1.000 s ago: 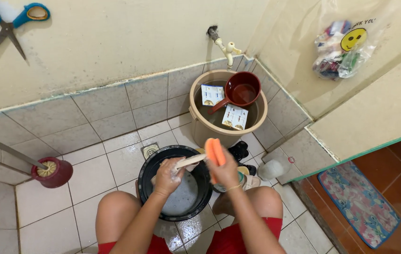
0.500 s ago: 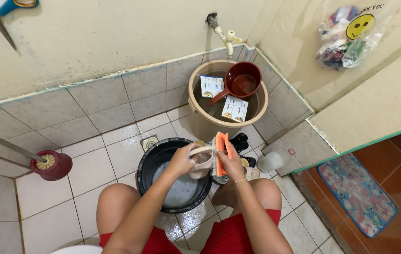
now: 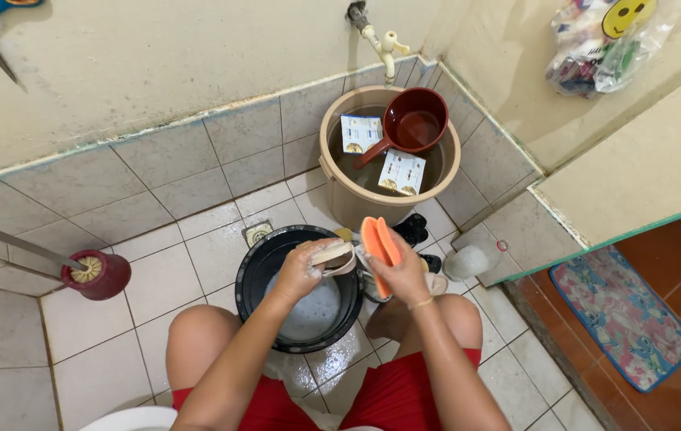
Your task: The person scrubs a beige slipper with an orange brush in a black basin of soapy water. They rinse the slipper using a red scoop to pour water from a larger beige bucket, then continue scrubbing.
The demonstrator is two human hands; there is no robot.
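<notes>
A beige sandal [image 3: 334, 257] is sitting gripped in my left hand [image 3: 299, 271] over the black basin [image 3: 256, 271]; my right hand [image 3: 404, 275] is clasping an orange scrub brush [image 3: 378, 243] just right of it.

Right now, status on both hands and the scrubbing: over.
Left hand grips beige sandal over black basin. Right hand grips orange brush beside it. Tan bucket behind; nothing between hands.

Home bathroom; tiled floor [image 3: 157, 287] & walls, tap [image 3: 380, 44], water bucket [image 3: 340, 199], floor drain [image 3: 258, 232].
</notes>
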